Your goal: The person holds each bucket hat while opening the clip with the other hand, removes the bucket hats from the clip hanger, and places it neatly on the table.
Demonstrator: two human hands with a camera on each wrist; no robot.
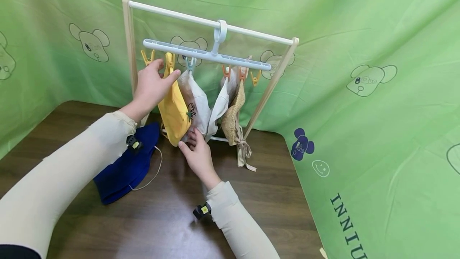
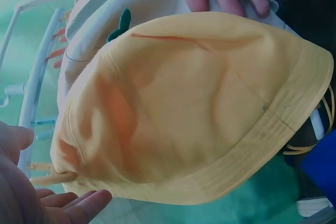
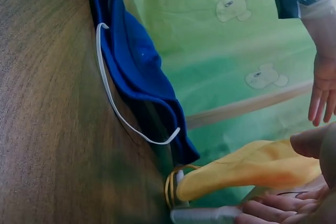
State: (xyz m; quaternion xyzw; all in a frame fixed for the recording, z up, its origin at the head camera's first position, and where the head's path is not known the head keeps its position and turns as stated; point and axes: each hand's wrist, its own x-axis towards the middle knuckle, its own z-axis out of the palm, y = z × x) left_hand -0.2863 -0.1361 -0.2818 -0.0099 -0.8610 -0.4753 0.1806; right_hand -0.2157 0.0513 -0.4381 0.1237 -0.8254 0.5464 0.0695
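A yellow bucket hat (image 1: 174,113) hangs by a yellow clip (image 1: 170,61) from a pale blue clip hanger (image 1: 197,53). My left hand (image 1: 151,85) is beside that clip, fingers loosely extended; in the left wrist view, its thumb and fingers are apart near the hat's clipped edge. Low at the hat's other end is my right hand (image 1: 199,157), thumb spread from the fingers. The right wrist view has the yellow hat (image 3: 247,171) between that thumb and fingers, neither curled round it; contact cannot be told. On the table lies a blue hat (image 1: 123,175) with a white cord.
The hanger hooks over the rail (image 1: 172,13) of a wooden-sided rack. White fabric with lettering (image 1: 201,105), more white fabric (image 1: 218,111) and a woven straw hat (image 1: 231,121) with ribbon hang to the right. A spare yellow clip (image 1: 255,78) dangles at the end. Green printed cloth surrounds the wooden table (image 1: 161,227).
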